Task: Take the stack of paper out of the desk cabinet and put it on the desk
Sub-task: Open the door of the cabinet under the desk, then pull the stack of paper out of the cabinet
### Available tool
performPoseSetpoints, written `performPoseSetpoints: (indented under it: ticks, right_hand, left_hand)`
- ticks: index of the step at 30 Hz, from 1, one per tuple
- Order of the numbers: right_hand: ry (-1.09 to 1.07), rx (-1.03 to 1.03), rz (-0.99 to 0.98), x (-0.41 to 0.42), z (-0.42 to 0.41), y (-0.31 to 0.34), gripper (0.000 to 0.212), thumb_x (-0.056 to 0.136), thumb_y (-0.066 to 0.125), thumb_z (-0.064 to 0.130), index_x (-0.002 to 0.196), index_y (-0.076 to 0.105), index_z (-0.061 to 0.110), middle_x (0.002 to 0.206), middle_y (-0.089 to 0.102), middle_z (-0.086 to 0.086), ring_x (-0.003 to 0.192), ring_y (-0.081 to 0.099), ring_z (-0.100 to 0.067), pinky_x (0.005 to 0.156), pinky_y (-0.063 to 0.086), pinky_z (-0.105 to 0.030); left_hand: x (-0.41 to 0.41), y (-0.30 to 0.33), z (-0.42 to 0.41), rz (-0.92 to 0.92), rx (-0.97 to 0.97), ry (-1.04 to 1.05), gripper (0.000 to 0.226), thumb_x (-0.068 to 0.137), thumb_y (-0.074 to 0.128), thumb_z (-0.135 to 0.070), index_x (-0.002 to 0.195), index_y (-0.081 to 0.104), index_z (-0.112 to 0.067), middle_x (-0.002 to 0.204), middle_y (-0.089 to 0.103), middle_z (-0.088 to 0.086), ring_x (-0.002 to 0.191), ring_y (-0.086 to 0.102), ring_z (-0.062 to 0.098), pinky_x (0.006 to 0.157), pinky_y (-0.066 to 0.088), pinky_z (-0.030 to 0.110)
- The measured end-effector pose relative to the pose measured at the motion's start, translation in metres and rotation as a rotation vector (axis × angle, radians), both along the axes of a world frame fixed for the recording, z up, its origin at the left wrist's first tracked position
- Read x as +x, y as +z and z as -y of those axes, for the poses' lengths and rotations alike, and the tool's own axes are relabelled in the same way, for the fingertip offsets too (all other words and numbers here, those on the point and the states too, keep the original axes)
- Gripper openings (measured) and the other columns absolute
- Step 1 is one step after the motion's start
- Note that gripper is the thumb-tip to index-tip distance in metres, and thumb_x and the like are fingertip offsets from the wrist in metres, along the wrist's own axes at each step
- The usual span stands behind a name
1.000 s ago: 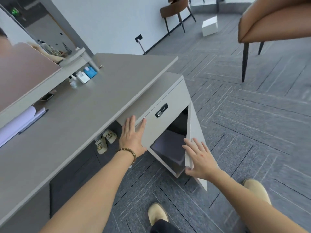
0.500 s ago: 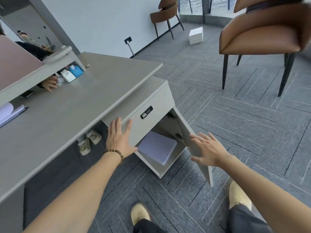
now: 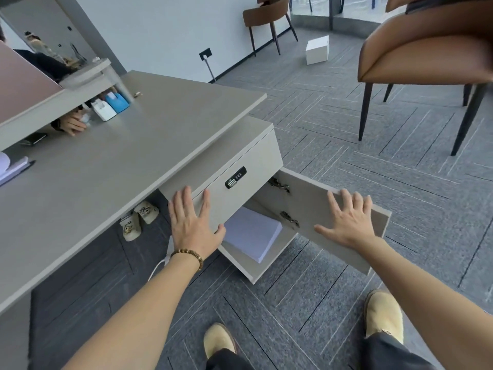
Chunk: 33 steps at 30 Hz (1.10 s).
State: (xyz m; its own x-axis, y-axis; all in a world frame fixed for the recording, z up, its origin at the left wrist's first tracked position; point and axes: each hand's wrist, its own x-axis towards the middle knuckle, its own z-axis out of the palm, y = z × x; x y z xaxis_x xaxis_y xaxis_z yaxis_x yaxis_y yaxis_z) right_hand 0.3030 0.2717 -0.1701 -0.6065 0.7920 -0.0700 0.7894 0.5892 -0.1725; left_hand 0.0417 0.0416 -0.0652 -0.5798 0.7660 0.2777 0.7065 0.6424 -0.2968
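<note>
both hands splayed, grasping nothing: left hand (image 3: 194,226) partly hides the paper stack (image 3: 252,233); right hand (image 3: 350,222) presses the open cabinet door (image 3: 317,206).

Bright, even daylight; soft shadows; wide-angle bending at edges (top right corner motion-blurred).

Two brown chairs (image 3: 426,57), two shoes (image 3: 384,313), one paper stack (image 3: 253,233).

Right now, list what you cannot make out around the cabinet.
Head view only:
- Paper: its left part hides behind the left hand.
- Cabinet interior above the paper: hidden by the drawer front.
- Lock digits: too small.
- Door outer face: turned away.
</note>
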Motion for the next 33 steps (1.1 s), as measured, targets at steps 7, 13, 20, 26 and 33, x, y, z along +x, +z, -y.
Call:
performPoseSetpoints:
  ticks: [7,13,20,26,33]
  right_hand:
    - [-0.013,-0.1,0.041,-0.029,-0.012,0.013,0.112,0.071,0.031,0.087,0.16,0.004,0.023,0.161,0.007,-0.029,0.15,-0.002,-0.048,0.113,-0.01,-0.069]
    - [0.16,-0.163,-0.094,-0.063,-0.007,0.028,0.09,0.085,0.044,0.07,0.158,0.021,0.023,0.165,0.012,-0.021,0.154,-0.002,-0.038,0.122,-0.003,-0.059]
    - [0.322,-0.274,-0.108,-0.126,0.006,-0.009,0.073,0.089,0.053,0.051,0.151,0.037,0.015,0.15,0.046,-0.012,0.144,0.036,-0.032,0.119,0.029,-0.044]
    - [0.34,-0.307,-0.035,-0.163,-0.012,-0.08,0.063,0.09,0.058,0.041,0.142,0.043,0.008,0.142,0.051,-0.014,0.127,0.05,-0.037,0.098,0.046,-0.044]
    - [0.387,-0.343,0.052,-0.212,-0.037,-0.173,0.074,0.095,0.056,0.039,0.155,0.024,0.011,0.163,0.026,-0.015,0.151,0.024,-0.031,0.117,0.031,-0.044]
  left_hand:
    - [0.0,0.004,-0.002,0.041,0.013,0.024,0.09,0.073,0.057,-0.056,0.153,0.034,-0.021,0.157,0.022,0.026,0.145,0.018,0.046,0.119,0.013,0.06]
    - [0.032,0.001,-0.021,0.204,0.181,0.138,0.088,0.073,0.056,-0.052,0.152,0.036,-0.018,0.161,0.011,0.027,0.149,0.004,0.046,0.117,0.013,0.066]
    - [0.073,-0.113,-0.045,0.61,0.148,0.188,0.087,0.088,0.057,-0.044,0.156,0.019,-0.005,0.166,0.001,0.02,0.153,-0.003,0.037,0.122,0.009,0.055]
    - [0.029,-0.203,-0.06,0.828,0.275,0.3,0.082,0.094,0.053,-0.038,0.156,0.01,-0.005,0.166,0.004,0.019,0.154,-0.001,0.031,0.126,0.01,0.04]
    - [-0.012,-0.299,-0.092,0.937,0.365,0.462,0.081,0.095,0.054,-0.038,0.156,0.011,-0.006,0.165,0.011,0.018,0.153,0.01,0.03,0.122,0.017,0.036]
